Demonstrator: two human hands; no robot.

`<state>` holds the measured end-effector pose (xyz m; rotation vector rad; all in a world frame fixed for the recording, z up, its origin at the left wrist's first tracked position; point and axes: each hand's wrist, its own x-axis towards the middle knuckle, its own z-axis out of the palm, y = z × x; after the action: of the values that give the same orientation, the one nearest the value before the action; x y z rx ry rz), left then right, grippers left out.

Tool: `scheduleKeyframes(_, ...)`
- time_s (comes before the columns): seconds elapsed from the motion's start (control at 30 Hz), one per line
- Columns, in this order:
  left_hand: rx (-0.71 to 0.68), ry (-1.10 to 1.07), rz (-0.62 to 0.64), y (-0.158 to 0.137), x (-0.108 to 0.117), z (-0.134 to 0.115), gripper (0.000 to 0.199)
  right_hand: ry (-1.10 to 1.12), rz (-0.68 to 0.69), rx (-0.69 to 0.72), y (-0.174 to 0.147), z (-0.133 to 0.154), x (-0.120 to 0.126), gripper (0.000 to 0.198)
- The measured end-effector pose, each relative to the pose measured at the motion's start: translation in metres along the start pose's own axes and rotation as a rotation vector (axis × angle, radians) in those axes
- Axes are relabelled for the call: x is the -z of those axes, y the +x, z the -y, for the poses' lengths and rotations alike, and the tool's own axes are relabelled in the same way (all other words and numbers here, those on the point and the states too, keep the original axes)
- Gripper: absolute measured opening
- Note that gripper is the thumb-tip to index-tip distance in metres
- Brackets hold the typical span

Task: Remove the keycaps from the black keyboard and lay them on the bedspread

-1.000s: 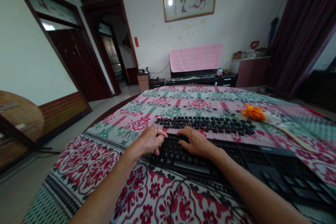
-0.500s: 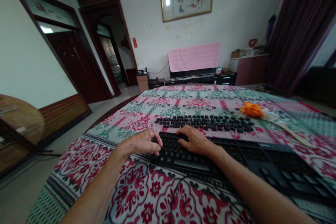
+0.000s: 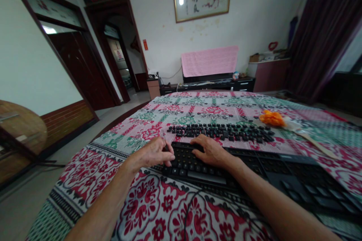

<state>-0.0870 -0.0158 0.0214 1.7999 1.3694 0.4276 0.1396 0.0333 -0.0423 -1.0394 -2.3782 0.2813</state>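
A black computer keyboard [image 3: 263, 175] lies across the tablecloth, many of its keycaps off and bare key posts showing. My left hand [image 3: 154, 153] is closed at the keyboard's left end, thumb against curled fingers. A thin thing pokes up between those fingers, too small to name. On the keyboard's upper left part rests my right hand [image 3: 210, 151], palm down, thumb and fingers apart. It covers some of the key posts. The bottom row near my left hand still carries keycaps. Behind the keyboard, loose black keycaps [image 3: 223, 131] lie in rows on the cloth.
An orange-headed brush or duster [image 3: 273, 118] with a pale handle lies at the right. A black cable [image 3: 186, 211] runs over the patterned tablecloth [image 3: 141, 203] toward me. Beyond the table stands a low cabinet with a pink towel [image 3: 209, 61] over something on it.
My left hand has turned slightly, its thumb now lying straighter across the fingers. My right hand stays in place on the keyboard.
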Motion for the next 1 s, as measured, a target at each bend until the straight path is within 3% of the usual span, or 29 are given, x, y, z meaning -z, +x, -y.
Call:
scheduleKeyframes(0.33, -0.074, 0.138, -0.043, 0.0040, -0.0011, 0.0041, 0.017, 0.001, 0.008, 0.002, 0.0001, -0.0001, 0.0003, 0.028)
scheduleKeyframes(0.5, -0.057, 0.094, 0.063, 0.0002, 0.0031, -0.0018, 0.017, -0.008, -0.002, 0.015, 0.0007, -0.0014, -0.0006, 0.028)
scheduleKeyframes(0.67, -0.051, 0.072, 0.089, -0.0001, 0.0033, 0.0008, 0.018, -0.005, -0.001, 0.017, 0.0004, -0.0012, -0.0010, 0.028)
scheduleKeyframes(0.83, -0.119, 0.187, 0.015, -0.0008, -0.0029, 0.0043, 0.018, -0.005, -0.003, 0.016, 0.0003, -0.0013, -0.0011, 0.028)
scheduleKeyframes(1.0, -0.089, 0.157, -0.044, 0.0029, -0.0056, 0.0040, 0.018, 0.001, 0.004, 0.007, 0.0007, -0.0004, -0.0001, 0.028)
